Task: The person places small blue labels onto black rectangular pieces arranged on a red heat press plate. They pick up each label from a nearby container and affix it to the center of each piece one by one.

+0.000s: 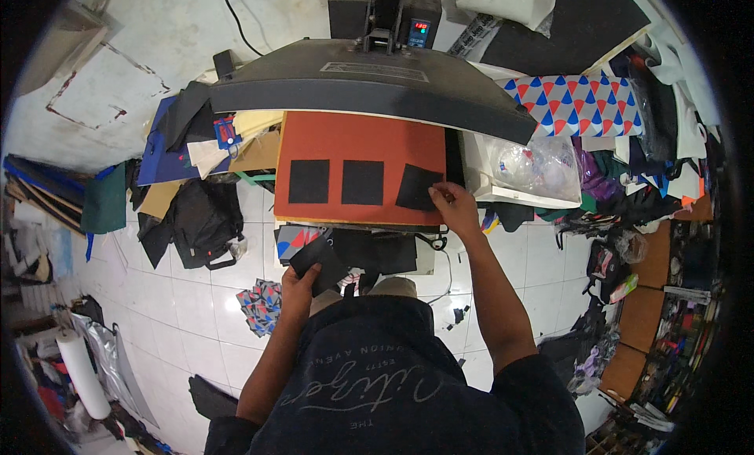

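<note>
Two black fabric squares lie flat on the orange-red pad [353,141] of a heat press, a left square [309,182] and a middle square [362,182]. My right hand [455,207] pinches the edge of a third black fabric square [416,186], which sits tilted at the pad's right side. Below the pad's front edge, my left hand [302,286] grips dark fabric pieces [323,257]; how many is unclear. The press's raised upper plate [369,86] hangs over the back of the pad.
A lit controller [419,32] sits behind the upper plate. Patterned sheets [577,105] and a white tray with clear plastic [534,168] stand at the right. Papers and fabric crowd the left. On the tiled floor are a black bag [206,223] and a patterned bundle [261,306].
</note>
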The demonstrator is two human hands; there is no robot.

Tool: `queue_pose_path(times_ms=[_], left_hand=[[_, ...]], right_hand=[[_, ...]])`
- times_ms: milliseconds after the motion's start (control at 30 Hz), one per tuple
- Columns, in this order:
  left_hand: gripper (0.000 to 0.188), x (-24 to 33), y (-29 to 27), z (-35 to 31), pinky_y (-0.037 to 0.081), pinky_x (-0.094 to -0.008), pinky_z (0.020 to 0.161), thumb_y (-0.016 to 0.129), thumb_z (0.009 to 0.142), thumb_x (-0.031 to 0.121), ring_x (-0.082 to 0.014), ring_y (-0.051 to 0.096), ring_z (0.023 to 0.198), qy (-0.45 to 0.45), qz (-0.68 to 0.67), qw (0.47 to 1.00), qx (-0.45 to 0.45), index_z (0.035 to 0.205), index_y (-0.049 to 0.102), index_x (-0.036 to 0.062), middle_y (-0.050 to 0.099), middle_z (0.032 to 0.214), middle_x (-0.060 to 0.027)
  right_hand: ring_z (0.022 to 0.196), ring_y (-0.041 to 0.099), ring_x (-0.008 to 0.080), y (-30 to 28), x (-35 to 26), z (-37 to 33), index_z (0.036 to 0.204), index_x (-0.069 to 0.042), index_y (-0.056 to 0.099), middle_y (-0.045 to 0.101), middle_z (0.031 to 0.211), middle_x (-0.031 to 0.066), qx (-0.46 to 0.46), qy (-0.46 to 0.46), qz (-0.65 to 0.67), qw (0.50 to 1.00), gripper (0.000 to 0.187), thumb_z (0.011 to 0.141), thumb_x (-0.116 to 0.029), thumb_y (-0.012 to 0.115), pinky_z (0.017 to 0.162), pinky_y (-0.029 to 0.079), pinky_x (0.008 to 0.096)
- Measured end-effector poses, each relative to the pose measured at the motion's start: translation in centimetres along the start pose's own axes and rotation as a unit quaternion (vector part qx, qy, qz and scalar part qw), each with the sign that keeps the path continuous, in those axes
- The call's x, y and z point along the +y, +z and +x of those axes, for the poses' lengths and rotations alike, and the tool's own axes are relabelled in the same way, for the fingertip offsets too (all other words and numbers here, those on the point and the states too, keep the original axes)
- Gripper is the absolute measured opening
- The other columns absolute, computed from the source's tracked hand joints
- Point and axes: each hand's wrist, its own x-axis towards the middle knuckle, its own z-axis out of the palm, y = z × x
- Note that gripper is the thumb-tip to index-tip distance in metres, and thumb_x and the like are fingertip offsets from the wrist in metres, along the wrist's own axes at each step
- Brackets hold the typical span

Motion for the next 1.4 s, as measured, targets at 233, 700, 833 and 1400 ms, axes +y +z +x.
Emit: queue_pose_path(times_ms=[233,700,833,1400], left_hand=[[0.026,-0.5,-0.4,-0.1,0.051,-0.0293,0.077,0.061,0.086,0.006,-0.0164,0.063,0.085,0.000,0.015,1.000,-0.011,0.111,0.059,0.0002,0.065,0.100,-0.0076],[0.022,-0.2,-0.4,0.4,0.049,-0.0270,0.079,0.062,0.087,0.005,-0.0135,0.062,0.086,0.000,-0.003,1.000,-0.008,0.108,0.061,0.0008,0.066,0.098,-0.0059],[0.022,0.0,-0.5,0.6,0.049,-0.0271,0.079,0.061,0.087,0.005,-0.0135,0.062,0.085,-0.004,0.012,1.000,-0.003,0.108,0.061,0.0010,0.066,0.097,-0.0053],[0.028,0.6,-1.3,0.3,0.048,-0.0294,0.084,0.059,0.086,0.006,-0.0168,0.061,0.092,0.007,0.029,1.000,0.001,0.113,0.058,-0.0003,0.064,0.104,-0.0082]], right_hand=[[0.073,0.062,0.0201,0.3,-0.7,1.0,0.118,-0.005,0.055,0.062,0.082,0.0094,0.023,-0.017,-0.011,1.000,0.043,0.079,-0.014,0.071,0.069,0.050,0.0323],[0.073,0.062,0.0220,2.3,-0.7,0.6,0.116,-0.005,0.057,0.064,0.085,0.0121,0.101,0.009,-0.027,0.994,0.039,0.079,-0.011,0.069,0.069,0.050,0.0336],[0.074,0.062,0.0244,2.5,-1.1,0.5,0.115,-0.004,0.057,0.064,0.084,0.0129,0.136,-0.023,-0.052,0.989,0.038,0.079,-0.009,0.068,0.069,0.050,0.0347],[0.088,0.060,0.0353,2.4,-2.7,-0.1,0.105,-0.007,0.060,0.060,0.096,0.0170,0.136,-0.019,-0.178,0.974,0.028,0.080,-0.016,0.069,0.075,0.050,0.0438]])
